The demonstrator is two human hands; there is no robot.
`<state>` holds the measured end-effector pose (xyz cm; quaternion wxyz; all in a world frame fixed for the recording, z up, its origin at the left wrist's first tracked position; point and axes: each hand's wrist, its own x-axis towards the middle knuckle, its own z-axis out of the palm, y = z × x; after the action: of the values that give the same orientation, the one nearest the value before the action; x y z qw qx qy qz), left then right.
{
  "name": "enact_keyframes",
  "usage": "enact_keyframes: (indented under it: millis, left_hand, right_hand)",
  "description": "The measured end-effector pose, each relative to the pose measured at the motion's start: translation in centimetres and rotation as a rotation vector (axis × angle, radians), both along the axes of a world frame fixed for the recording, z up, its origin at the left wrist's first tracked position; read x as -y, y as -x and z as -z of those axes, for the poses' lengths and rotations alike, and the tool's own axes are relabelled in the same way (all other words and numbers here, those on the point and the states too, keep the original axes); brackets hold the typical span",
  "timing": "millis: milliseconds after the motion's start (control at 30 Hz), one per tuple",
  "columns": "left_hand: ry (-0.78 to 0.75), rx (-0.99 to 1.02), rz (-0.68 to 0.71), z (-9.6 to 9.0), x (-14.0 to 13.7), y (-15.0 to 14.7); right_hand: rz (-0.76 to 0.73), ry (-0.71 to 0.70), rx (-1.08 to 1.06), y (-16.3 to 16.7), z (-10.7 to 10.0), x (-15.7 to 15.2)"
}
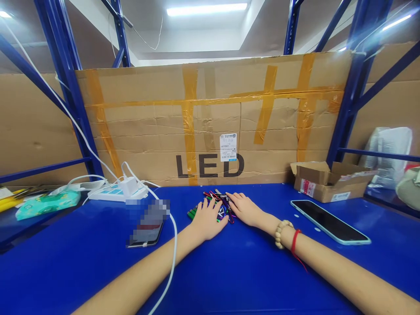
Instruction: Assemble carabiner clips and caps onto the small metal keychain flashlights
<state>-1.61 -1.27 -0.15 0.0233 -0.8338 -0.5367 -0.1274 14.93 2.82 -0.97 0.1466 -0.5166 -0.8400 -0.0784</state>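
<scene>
A small heap of shiny coloured pieces (223, 212), in red, purple, silver and green, lies on the blue tabletop (249, 271). Their exact kind is too small to make out. My left hand (206, 221) rests palm down over the left part of the heap with its fingers spread, hiding some pieces. Green rod-like ends (191, 213) stick out beside it. From the right, my right hand (244, 208) lies with fingers stretched out, its fingertips at the heap's edge. A beaded bracelet and a red cord circle the right wrist. Neither hand is closed around anything.
On the left are a partly blurred phone (151, 229), a white power strip (114, 192) and a white cable (174, 245) crossing over my left forearm. To the right lie another phone (328, 222) and an open cardboard box (331, 181). A large cardboard sheet (157, 140) stands behind.
</scene>
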Motion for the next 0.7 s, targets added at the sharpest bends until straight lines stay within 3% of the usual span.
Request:
enact_keyframes:
  millis: [700]
  left_hand:
    - [-0.114,-0.027,0.046,0.51,-0.64,-0.14]
  right_hand:
    - [-0.007,-0.031,-0.03,-0.16,0.17,-0.1]
